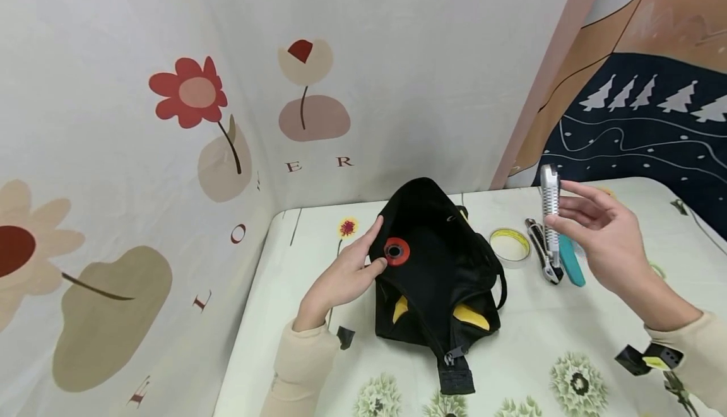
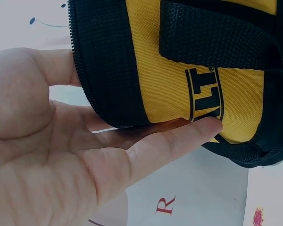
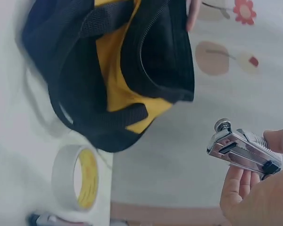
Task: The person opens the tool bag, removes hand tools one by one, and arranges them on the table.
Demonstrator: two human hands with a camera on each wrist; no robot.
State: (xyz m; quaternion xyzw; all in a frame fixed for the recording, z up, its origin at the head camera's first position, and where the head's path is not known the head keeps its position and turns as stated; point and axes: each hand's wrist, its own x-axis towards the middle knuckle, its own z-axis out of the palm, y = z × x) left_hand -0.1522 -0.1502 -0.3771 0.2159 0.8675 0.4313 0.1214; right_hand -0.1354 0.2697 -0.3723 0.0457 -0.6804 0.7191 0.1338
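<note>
A black and yellow tool bag (image 1: 449, 303) stands on the table with its zipped mouth open. My left hand (image 1: 351, 272) pinches the bag's left rim, thumb at the inside and fingers along the yellow outer side, as the left wrist view shows. Just inside the mouth shows a red ring (image 1: 404, 252) with a dark centre. To the right of the bag, my right hand (image 1: 610, 240) holds a silver metal utility knife (image 3: 245, 151) up between thumb and fingertips. It has a ribbed body and a knurled wheel at one end.
A roll of yellow-lined tape (image 1: 510, 245) lies right of the bag. Beside it, partly behind the raised knife, are a dark-and-silver hand tool (image 1: 536, 240) and a teal-handled tool (image 1: 570, 260). Printed cloth walls (image 1: 397, 89) rise behind and left of the table.
</note>
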